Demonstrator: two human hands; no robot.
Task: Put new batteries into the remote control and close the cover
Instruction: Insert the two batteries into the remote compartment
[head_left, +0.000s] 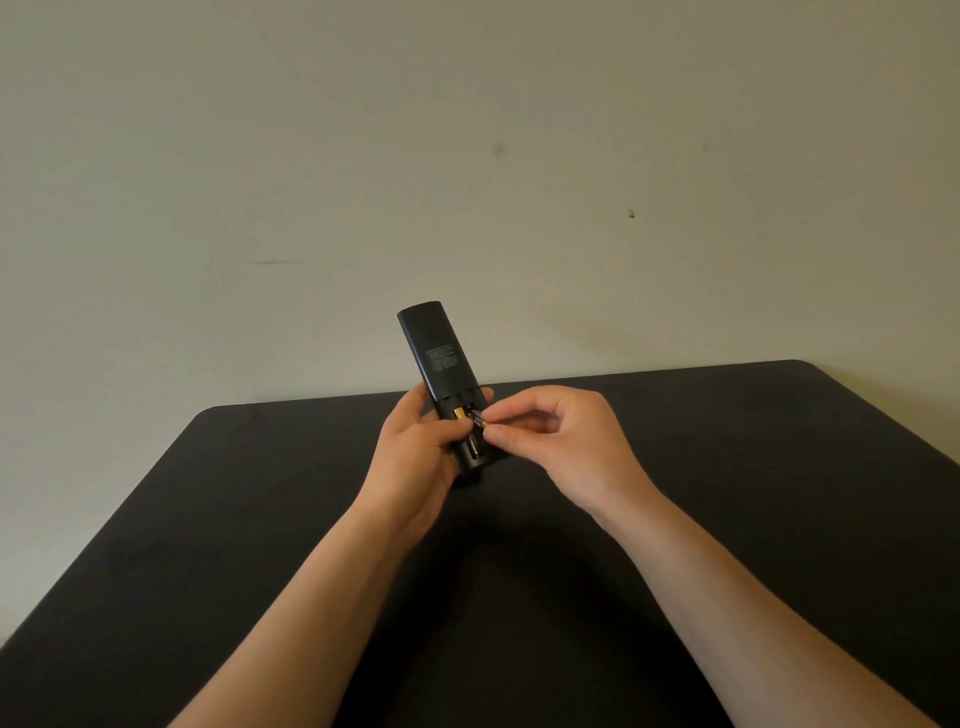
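Head view: the person holds the remote (439, 353) back side up, tilted away over the dark surface (208, 519), w/ the battery bay at its near end uncovered. The left hand (415, 457) wraps the lower body of the remote, thumb lying across the bay edge. 1 battery (459, 414) already sits in the left slot, its gold end showing. The right hand (566, 447) brings a 2nd battery (478, 419) in at a slant over the right slot.

Step in hand, judged: seating the 2nd battery. To do it well, check polarity vs. the marks in the slot, press 1 end against the spring first, then tip the other end down until it lies flat beside the 1st. Keep the remote steady w/ the left hand so the seated battery doesn't pop out.

Right fingers (506, 431): thumb and forefinger pressed close, pinching the end of the 2nd battery; other fingers curled in. Left fingers: closed round the remote. The cover isn't visible anywhere in view.
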